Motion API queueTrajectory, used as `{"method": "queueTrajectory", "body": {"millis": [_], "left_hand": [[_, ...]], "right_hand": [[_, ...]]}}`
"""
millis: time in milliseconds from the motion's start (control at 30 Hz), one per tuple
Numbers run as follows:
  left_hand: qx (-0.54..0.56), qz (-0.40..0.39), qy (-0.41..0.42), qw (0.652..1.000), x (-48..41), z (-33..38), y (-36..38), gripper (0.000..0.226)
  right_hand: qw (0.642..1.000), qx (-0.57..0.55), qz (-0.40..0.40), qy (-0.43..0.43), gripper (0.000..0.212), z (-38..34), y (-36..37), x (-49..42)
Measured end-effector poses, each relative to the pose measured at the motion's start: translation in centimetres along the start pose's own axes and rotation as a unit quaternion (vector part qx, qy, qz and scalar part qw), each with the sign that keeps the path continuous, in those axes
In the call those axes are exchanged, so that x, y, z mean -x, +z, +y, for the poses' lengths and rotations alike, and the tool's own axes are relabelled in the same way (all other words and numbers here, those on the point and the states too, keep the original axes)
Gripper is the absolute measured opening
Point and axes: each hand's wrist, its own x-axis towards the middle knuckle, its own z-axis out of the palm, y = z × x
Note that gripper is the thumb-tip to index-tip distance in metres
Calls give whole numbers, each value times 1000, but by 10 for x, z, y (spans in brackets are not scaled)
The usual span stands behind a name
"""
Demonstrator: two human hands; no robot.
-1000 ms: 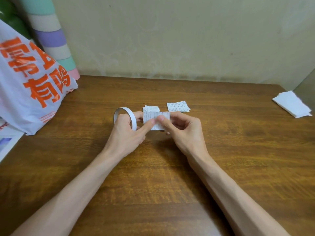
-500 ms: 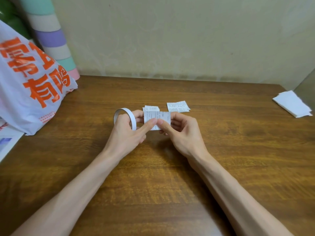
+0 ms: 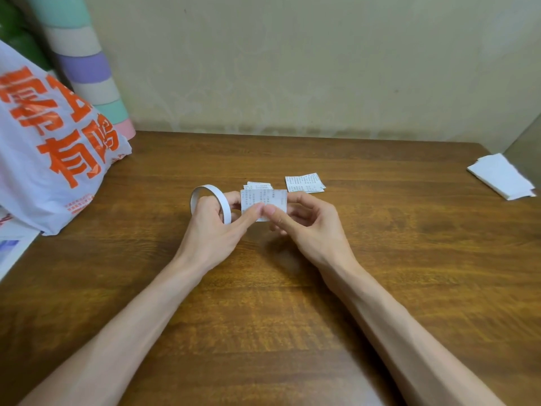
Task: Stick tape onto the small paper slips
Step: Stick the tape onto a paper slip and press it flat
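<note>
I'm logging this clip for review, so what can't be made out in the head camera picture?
Head view:
1. Whether tape is on the held paper slip: thumbs of the left hand and right hand cover its lower part.
2. Print on the slips: too small.
3. Tape roll: lower part hidden behind the left hand.
4. Slip pile behind the held one: mostly covered by it.
5. Orange-lettered bag: cut off by the left edge.

The brown wood-grain table (image 3: 263, 317) bears a white plastic bag with large orange characters (image 3: 52, 159) slumped at its left edge and a stack of plain white folded sheets (image 3: 500, 175) at its far right edge. Near the middle lie a small pile of printed white paper slips (image 3: 257, 185), partly hidden, and, just to its right but apart, a second printed pile (image 3: 305, 182).
</note>
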Motion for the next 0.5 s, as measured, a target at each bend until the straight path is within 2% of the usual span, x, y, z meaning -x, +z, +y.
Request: {"method": "queueTrajectory", "body": {"millis": [100, 500], "left_hand": [[4, -22, -3, 1000, 1, 0, 2, 17], [3, 13, -14, 1000, 1, 3, 2, 12]], "right_hand": [[1000, 2, 19, -6, 4, 1, -1, -2], [1000, 0, 0, 2, 11, -2, -3, -2]]}}
